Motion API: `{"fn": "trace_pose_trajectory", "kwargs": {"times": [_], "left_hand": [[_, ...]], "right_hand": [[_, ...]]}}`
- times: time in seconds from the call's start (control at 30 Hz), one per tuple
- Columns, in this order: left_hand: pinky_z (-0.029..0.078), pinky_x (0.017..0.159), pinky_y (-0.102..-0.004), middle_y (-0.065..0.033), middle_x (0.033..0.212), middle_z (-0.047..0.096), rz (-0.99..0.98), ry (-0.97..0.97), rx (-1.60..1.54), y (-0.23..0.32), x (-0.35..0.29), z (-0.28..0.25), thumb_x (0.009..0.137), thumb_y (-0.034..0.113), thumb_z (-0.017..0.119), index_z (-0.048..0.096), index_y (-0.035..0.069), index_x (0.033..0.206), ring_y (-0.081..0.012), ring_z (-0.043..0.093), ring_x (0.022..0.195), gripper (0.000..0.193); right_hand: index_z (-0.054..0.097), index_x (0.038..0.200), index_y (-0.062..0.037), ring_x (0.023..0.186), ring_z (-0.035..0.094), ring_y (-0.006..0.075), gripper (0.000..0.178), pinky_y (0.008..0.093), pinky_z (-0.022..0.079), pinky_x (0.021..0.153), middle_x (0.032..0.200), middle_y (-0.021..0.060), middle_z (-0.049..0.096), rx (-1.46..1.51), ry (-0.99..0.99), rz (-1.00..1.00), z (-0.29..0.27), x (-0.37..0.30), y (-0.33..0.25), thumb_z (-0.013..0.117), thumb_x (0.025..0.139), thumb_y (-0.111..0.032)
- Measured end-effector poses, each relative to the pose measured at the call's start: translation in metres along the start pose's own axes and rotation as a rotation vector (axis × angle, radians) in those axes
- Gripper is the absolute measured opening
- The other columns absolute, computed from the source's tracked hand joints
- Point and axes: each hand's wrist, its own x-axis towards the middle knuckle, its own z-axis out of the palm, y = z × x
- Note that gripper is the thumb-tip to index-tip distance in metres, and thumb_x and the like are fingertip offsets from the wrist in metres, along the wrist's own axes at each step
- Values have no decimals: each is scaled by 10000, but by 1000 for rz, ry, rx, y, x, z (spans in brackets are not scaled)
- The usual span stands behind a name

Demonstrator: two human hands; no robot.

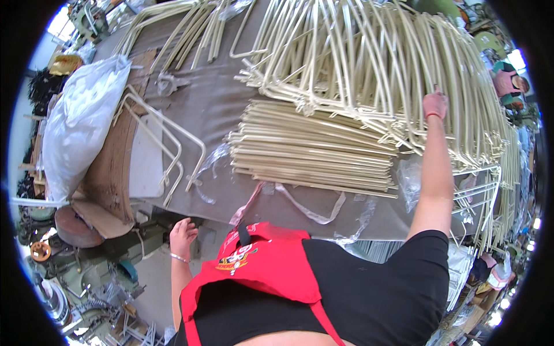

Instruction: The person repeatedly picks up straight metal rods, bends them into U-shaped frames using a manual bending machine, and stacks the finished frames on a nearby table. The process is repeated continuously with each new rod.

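Note:
My right hand (435, 106) reaches far out to the right over a large pile of cream-coloured bent metal tubes (369, 57). Its fingers look curled round one tube at the pile, though the fingertips are partly hidden. My left hand (183, 235), with a bracelet at the wrist, is held off the table's near edge. Its fingers are loosely bent and apart, with nothing in them. Between my hands lies a stack of straight-looking cream tubes (311, 151), set side by side. Two or so bent tubes (173, 141) lie apart at the left, nearest my left hand.
A brown-covered table (213, 86) carries the tubes. White plastic sacking (81, 124) bulges over cardboard (107, 184) at the left. Clear plastic scraps (410, 179) and a pale strap (314, 216) lie near the front edge. Machinery (86, 277) stands lower left. Another person (509, 82) is far right.

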Motion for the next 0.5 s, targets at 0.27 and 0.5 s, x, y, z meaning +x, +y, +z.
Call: {"fn": "trace_pose_trajectory", "kwargs": {"times": [0.27,0.5], "left_hand": [[519,686,-285,-55,927,659,12,-15,57,25,69,-41,967,310,594,642,54,1106,-139,645,750,296],[492,659,-283,-61,781,677,341,149,246,66,203,-57,929,259,620,677,-5,1011,-144,634,715,283]], "right_hand": [[401,1449,-229,1265,453,463,563,580,392,1022,1347,246,499,-129,124,-42,-70,-47,-14,506,897,-270],[462,1399,-126,1203,475,434,496,557,334,1052,1312,228,519,194,400,-588,-59,-283,-103,566,934,-261]]}}
